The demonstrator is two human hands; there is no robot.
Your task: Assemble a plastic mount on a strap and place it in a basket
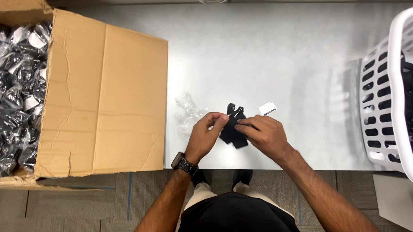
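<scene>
Both hands meet over the near edge of the counter (271, 45), the left hand (205, 136) and right hand (264, 134) bent inward at the wrist with their fingers pinched on a small black part (233, 130) between them. The part's long axis runs away from the body, its forked end pointing to the far side. Beyond the fingers the counter lies open, bounded by a cardboard box (104, 97) on the left and a white basket (399, 103) on the right.

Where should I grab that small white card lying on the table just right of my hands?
Probably pinch the small white card by its right edge, coming from the right: it lies flat on the table, and the right hand and black part crowd its left.
</scene>
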